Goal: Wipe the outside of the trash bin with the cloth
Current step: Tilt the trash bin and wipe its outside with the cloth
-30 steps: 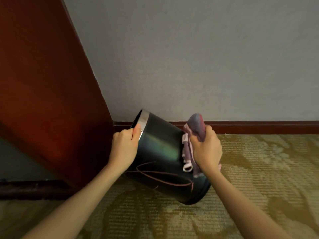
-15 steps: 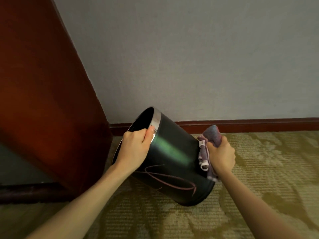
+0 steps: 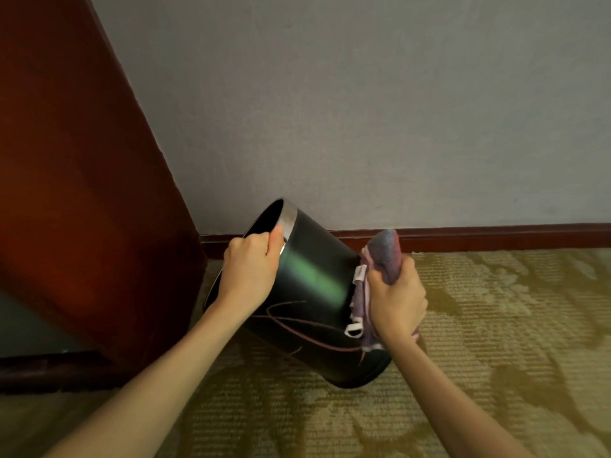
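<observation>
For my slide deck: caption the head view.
Left hand tilts dark cylindrical metal-rimmed trash bin; right hand presses crumpled purple cloth against it.

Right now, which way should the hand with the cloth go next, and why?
Probably slide the right hand and cloth down the wall of the trash bin toward its base. The left hand grips the silver rim, holding the bin tilted, and the cloth is pressed against the right side, so that strip looks ready to be wiped.

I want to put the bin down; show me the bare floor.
Free: carpet right of the bin, up to the baseboard, and carpet nearer you. Crowded: the left, where the wooden panel hems it in.
</observation>
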`<state>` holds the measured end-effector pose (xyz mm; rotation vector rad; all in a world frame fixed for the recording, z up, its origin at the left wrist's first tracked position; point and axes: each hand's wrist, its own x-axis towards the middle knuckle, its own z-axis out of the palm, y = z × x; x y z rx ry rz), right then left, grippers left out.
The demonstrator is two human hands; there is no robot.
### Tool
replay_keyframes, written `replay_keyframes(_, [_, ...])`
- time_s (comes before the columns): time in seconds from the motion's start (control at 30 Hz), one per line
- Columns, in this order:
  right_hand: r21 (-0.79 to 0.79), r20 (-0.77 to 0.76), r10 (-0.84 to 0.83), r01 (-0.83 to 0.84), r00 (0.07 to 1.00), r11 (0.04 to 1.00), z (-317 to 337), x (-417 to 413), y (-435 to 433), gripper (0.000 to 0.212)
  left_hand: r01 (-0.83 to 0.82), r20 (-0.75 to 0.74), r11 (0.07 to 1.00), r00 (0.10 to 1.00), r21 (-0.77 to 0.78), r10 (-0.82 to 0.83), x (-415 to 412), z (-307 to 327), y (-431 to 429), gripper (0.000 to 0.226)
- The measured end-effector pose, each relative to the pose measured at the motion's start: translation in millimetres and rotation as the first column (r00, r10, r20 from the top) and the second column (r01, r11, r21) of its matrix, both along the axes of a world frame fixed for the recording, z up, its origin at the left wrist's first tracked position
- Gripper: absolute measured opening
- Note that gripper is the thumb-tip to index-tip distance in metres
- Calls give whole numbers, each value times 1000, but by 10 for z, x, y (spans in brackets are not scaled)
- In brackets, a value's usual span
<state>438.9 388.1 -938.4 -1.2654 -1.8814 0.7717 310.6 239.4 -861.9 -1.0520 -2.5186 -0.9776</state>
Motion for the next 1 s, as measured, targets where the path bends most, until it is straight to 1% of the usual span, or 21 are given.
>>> replay_keyframes(0.17, [-53, -105, -8, 2, 994, 999, 266, -119, -165, 26, 75, -21, 997, 997, -1, -75, 124, 51, 149, 52])
replay_keyframes(0.3, [-69, -161, 81, -93, 984, 993, 595, -332, -240, 26, 84, -21, 996, 996, -23, -85, 192, 26, 264, 49])
replay_keyframes(0.43, [-2, -129, 143, -144, 981, 990, 827, -539, -258, 29, 107, -5, 994, 994, -19, -107, 169, 19, 234, 37])
replay_keyframes(0.57, [77, -119, 241, -233, 963, 969, 748, -527, -237, 27, 126, 67, 990, 989, 57, -130, 157, 48, 142, 48])
replay_keyframes(0.7, [89, -59, 248, -242, 967, 966, 517, -426, -47, 26, 112, 72, 992, 991, 50, -116, 114, 71, 114, 54])
replay_keyframes(0.87, [47, 121, 104, -110, 987, 993, 62, -85, 335, 25, 71, 101, 997, 992, 44, -75, 50, 87, 133, 57])
replay_keyframes(1.0, [35, 280, 23, -34, 960, 999, -286, 300, 546, 31, 82, 140, 995, 986, 57, -89, 58, 85, 170, 57])
